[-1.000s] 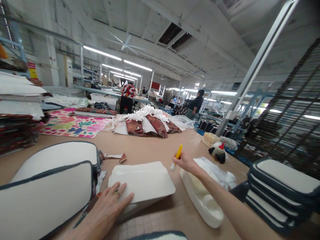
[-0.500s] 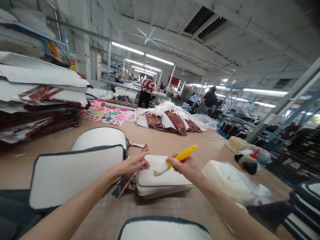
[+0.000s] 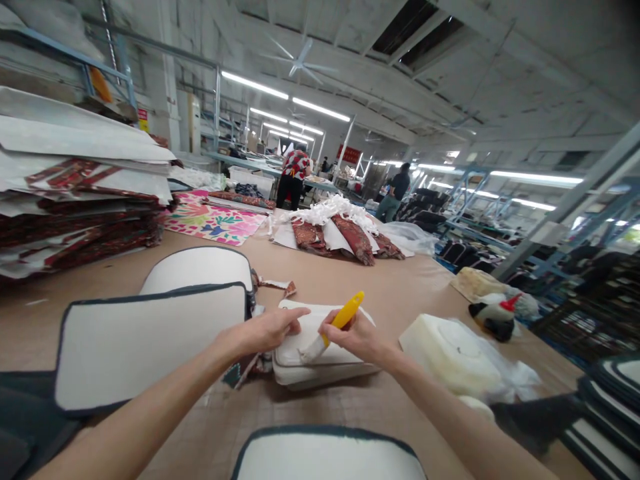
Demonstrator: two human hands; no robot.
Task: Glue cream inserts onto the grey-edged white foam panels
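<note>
A brush with a yellow handle [image 3: 349, 311] is gripped in my right hand [image 3: 357, 337]. Its pale bristles point down and left, touching the top of a stack of white rounded panels [image 3: 340, 357] near their front edge. My left hand [image 3: 275, 329] rests at the stack's left side, index finger stretched out and the others partly bent, with nothing seen in it. Patterned fabric strips [image 3: 255, 367] lie beside the stack, partly under my left wrist. Further left are a white dark-edged panel [image 3: 150, 347] and a rounder one [image 3: 200, 268] behind it.
Another dark-edged panel [image 3: 327, 457] lies close in front. At right stand a whitish plastic container [image 3: 453, 353] in clear film and a red-tipped bottle [image 3: 500, 317]. Tall sheet piles [image 3: 80, 193] stand left, and brown patterned pieces [image 3: 353, 237] lie at the back. Two people stand beyond the table.
My right hand has moved the brush left and slightly down over the stack, its handle now steeper. My left hand's index finger points further right. The distant person at right has shifted left.
</note>
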